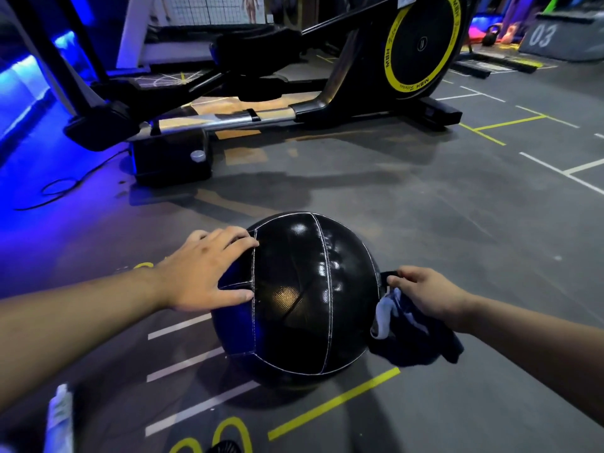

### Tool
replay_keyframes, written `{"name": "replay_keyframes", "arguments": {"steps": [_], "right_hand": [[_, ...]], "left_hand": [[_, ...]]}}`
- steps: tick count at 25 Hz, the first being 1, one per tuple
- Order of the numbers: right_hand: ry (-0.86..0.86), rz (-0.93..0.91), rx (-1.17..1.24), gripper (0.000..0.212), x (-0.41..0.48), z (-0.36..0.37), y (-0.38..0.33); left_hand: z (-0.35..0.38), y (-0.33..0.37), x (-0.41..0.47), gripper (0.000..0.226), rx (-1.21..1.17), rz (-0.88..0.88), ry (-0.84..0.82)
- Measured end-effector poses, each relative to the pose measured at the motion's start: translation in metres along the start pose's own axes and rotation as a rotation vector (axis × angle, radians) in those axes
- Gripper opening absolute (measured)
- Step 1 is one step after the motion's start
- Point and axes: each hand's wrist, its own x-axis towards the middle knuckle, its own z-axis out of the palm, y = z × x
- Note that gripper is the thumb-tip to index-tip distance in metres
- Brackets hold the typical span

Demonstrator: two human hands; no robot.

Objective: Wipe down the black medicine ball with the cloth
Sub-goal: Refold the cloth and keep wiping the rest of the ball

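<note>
Plainly the black medicine ball (294, 299) is a weighty, soft-shelled thing: its glossy panels dimple and crease under the light, so it will likely give under pressure, not roll freely, and the slick skin could slide under a dry palm. It sits on the grey gym floor (457, 223) near the lower middle of the view, across a yellow tape line (333, 403) and some white ones. The left hand (202, 269) lies flat on the ball's upper left side, fingers straight and spread, grasping nothing and only pressing to steady it. The right hand (428, 292) is at the ball's right side with its fingers curled: they hold the dark blue and pale grey cloth (411, 335), which hangs bunched below the palm and touches the ball, while the fingertips meet a short black strap (387, 275) on the ball; whether they truly pinch that strap cannot be told. The stitched seams and that strap look like the surest places to take hold, and a flat palm on top should be enough to stop it turning while the cloth rubs. The floor looks smooth and slightly shiny, so the ball may creep if pushed sideways. Beyond it stands an elliptical trainer (228, 93) with a yellow-ringed flywheel (421, 44), well apart from the ball; a cable (55, 191) loops along the floor at the left under blue light, and a box marked 03 (555, 37) and a kettlebell (489, 35) sit at the far right.
</note>
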Motion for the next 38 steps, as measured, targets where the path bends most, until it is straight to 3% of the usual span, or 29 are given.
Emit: {"name": "replay_keyframes", "arguments": {"steps": [3,6,9,12,16,18,20,23,25,28,31,35,38], "right_hand": [[-0.025,-0.113,-0.005,0.028,-0.015,0.005,-0.033],[-0.189,-0.271,-0.024,0.027,-0.036,0.046,-0.084],[-0.340,-0.482,-0.054,0.020,-0.047,0.093,-0.131],[-0.364,-0.439,-0.057,0.019,-0.035,0.096,-0.145],[-0.218,-0.366,-0.572,0.051,-0.010,0.107,-0.130],[-0.186,-0.396,-0.637,0.053,-0.005,0.123,-0.128],[-0.138,-0.391,-0.623,0.054,-0.002,0.131,-0.131],[-0.116,-0.321,-0.594,0.053,0.019,0.144,-0.128],[-0.129,-0.219,-0.528,0.046,0.036,0.152,-0.122],[-0.081,-0.136,-0.548,0.038,0.052,0.152,-0.116],[-0.216,-0.109,-0.327,0.028,0.056,0.154,-0.114],[-0.197,-0.181,-0.353,0.030,0.061,0.156,-0.111],[-0.186,-0.267,-0.387,0.034,0.050,0.151,-0.115]], "left_hand": [[-0.011,0.005,-0.006,0.067,0.068,0.019,0.144],[-0.021,0.033,-0.010,0.052,0.046,0.167,0.298],[-0.021,0.052,-0.012,0.032,0.032,0.137,0.162],[-0.012,0.020,-0.028,0.034,-0.118,-0.064,0.116],[-0.002,-0.030,-0.081,0.030,-0.289,-0.110,0.237],[0.000,-0.038,-0.100,0.029,-0.341,-0.108,0.243],[0.000,-0.043,-0.107,0.028,-0.344,-0.126,0.244],[0.001,-0.061,-0.118,0.034,-0.165,-0.188,0.244],[-0.001,-0.075,-0.129,0.055,-0.019,-0.285,0.145],[0.001,-0.082,-0.140,0.091,0.089,-0.293,-0.006],[0.007,-0.077,-0.142,0.087,0.024,-0.229,0.017],[0.009,-0.079,-0.137,0.083,0.019,-0.239,0.058],[0.003,-0.085,-0.133,0.059,0.150,-0.314,-0.018]]}}
